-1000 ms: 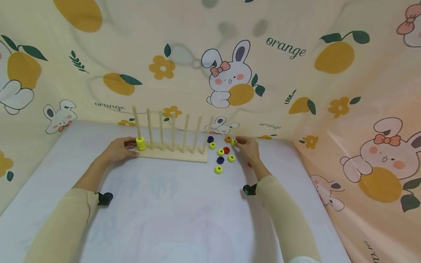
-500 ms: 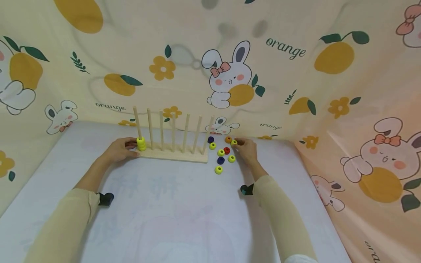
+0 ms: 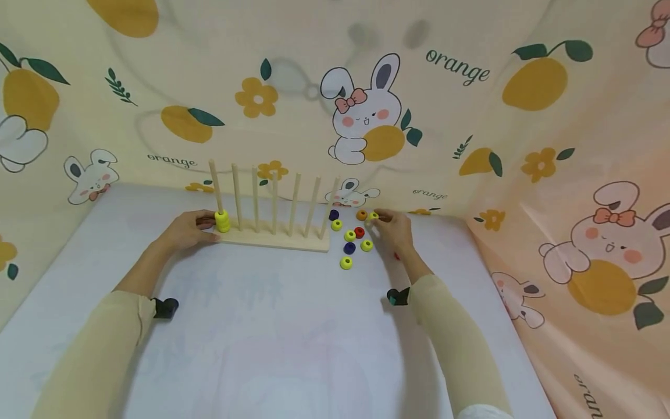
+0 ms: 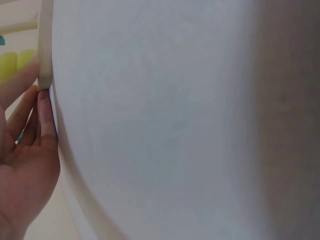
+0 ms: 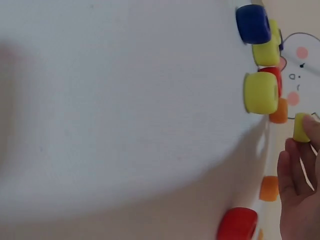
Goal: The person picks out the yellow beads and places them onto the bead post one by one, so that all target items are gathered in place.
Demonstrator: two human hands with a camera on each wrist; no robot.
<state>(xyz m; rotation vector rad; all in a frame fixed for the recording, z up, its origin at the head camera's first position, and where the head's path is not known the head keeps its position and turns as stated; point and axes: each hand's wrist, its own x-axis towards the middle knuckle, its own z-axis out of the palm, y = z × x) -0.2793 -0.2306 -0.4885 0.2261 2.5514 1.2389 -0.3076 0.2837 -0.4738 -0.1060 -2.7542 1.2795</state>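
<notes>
A pale wooden rack with several upright pegs stands toward the back of the table. Yellow beads are stacked low on its leftmost peg. My left hand holds the left end of the base; in the left wrist view fingers meet the end of the wood, with the thumb beside the yellow beads. To the right of the rack, my right hand pinches a yellow bead between thumb and fingers, lifted off the table in the right wrist view.
Loose beads lie right of the rack: several yellow, dark blue, red and orange. In the right wrist view, another red bead and an orange one lie near the right hand. A printed cloth hangs behind.
The pinched yellow bead has risen slightly with my right hand. My left hand stays at the rack's end. The head view has tilted a little, shifting the scene upward.
</notes>
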